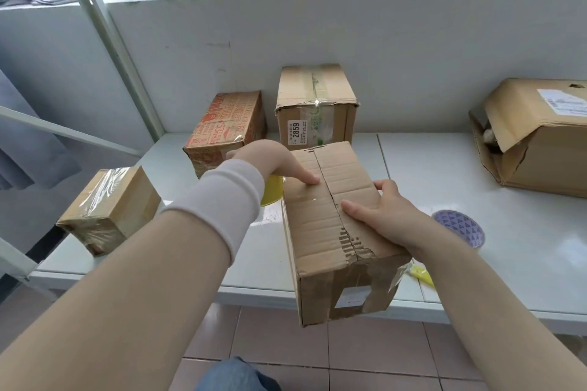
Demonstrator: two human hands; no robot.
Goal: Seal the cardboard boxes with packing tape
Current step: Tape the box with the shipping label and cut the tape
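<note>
Cardboard box (pixel 330 216) was gripped at the white worktop's (pixel 444 168) front edge, top flaps closed. Thumbs of the left hand (pixel 270 162) and right hand (pixel 384 216) were laid on top, fingers curled over its sides. A purple-patterned tape roll (pixel 460 228) was seen nearby.

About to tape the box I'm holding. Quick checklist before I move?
1. Flaps of the box closed along the seam: ok, though the near end is torn.
2. Flaps held down by left hand and right hand: ok.
3. Box fully on the table: not ok, its near end overhangs the edge.
4. Tape nearby: ok, purple tape roll lies right of the box.
5. What the yellow object under the left hand is: cannot tell.
</note>
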